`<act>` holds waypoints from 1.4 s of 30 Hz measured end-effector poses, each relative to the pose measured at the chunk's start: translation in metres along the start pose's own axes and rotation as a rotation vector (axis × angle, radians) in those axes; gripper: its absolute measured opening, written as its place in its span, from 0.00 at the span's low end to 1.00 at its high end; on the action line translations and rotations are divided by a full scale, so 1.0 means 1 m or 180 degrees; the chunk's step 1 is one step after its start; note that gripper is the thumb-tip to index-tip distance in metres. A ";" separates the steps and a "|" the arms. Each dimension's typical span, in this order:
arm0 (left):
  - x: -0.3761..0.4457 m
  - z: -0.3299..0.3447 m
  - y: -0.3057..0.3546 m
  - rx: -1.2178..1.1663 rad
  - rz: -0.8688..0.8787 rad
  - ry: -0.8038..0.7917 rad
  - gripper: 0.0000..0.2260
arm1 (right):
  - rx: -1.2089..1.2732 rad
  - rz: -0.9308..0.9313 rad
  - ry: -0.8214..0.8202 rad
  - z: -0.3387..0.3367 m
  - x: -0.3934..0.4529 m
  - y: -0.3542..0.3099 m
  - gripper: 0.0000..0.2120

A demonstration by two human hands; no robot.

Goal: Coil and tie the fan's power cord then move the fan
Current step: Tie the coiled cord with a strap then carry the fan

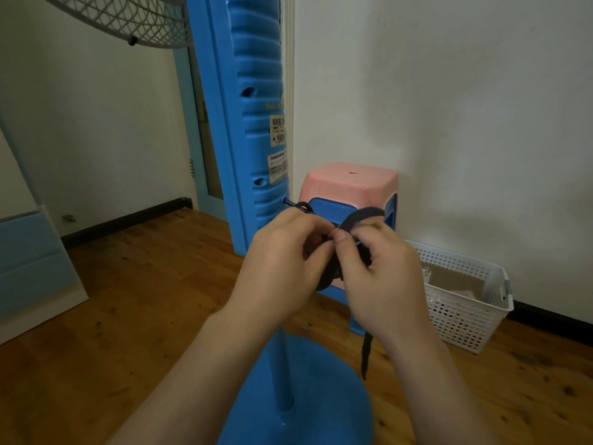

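Observation:
The blue standing fan (253, 123) rises right in front of me, with its round base (308, 396) on the floor below my arms and its wire grille (128, 20) at the top left. A black power cord (295, 204) leaves the column and ends in a coiled bundle (327, 274) between my hands. My left hand (282, 264) grips the bundle from the left. My right hand (382, 277) pinches a dark flat strap (359, 216) that loops above my fingers, and its loose end (365, 354) hangs below my wrist.
A pink and blue plastic stool (349, 184) stands behind the fan by the wall. A white perforated basket (462, 293) sits on the wooden floor at the right. A light blue cabinet (29, 261) is at the left, with a doorway (205, 139) behind the fan.

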State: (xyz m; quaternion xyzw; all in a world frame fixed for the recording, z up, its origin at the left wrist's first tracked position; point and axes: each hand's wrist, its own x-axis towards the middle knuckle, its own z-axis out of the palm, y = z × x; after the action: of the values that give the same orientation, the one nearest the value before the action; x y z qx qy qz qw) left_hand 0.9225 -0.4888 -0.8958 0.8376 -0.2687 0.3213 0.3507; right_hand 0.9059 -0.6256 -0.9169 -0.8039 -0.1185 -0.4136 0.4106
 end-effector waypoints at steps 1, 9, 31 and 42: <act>-0.001 0.003 0.000 0.0074 0.0053 0.0159 0.05 | 0.0036 0.0003 0.0014 0.000 0.000 0.000 0.12; -0.003 0.017 -0.005 0.0010 0.0107 0.0533 0.05 | 0.0645 0.0409 0.0189 0.000 0.001 -0.001 0.07; 0.001 0.025 0.009 -0.0374 0.0068 0.0518 0.05 | 0.1888 0.0508 0.0292 0.003 -0.002 0.005 0.19; 0.011 0.001 0.008 0.0070 0.0306 -0.0689 0.11 | 0.1748 0.0161 0.0166 0.004 0.000 0.005 0.32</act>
State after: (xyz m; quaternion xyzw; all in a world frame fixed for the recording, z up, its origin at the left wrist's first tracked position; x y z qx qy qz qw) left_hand 0.9243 -0.4971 -0.8849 0.8573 -0.3413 0.2484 0.2946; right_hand 0.9109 -0.6262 -0.9209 -0.6543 -0.1955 -0.3761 0.6262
